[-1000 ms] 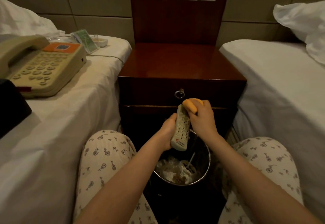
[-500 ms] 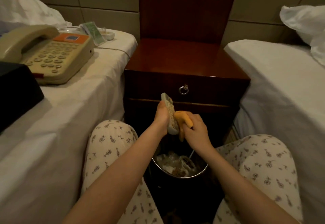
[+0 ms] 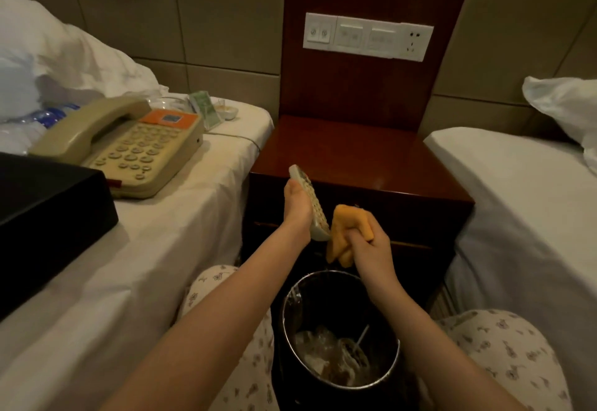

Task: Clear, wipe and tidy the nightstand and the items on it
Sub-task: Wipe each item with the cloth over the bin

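Note:
My left hand (image 3: pixel 298 208) grips a cream remote control (image 3: pixel 310 202), tilted with its button side facing right, just in front of the dark wooden nightstand (image 3: pixel 355 158). My right hand (image 3: pixel 371 249) clutches a bunched orange cloth (image 3: pixel 347 233) that touches the remote's lower end. Both hands hover above a black waste bin (image 3: pixel 339 333). On the left bed lie a beige telephone (image 3: pixel 129 145), a green card stand (image 3: pixel 203 110), a small dish (image 3: pixel 227 110) and a black box (image 3: pixel 48 216).
The bin holds crumpled plastic and a straw. A white bed (image 3: pixel 523 216) with a pillow (image 3: pixel 565 110) stands at the right. A switch and socket panel (image 3: pixel 368 36) sits on the headboard above the nightstand. My knees in patterned trousers flank the bin.
The remote has turned from facing me to edge-on and risen toward the nightstand's front edge. The cloth slid from the remote's top down to its lower end. The camera tilted up.

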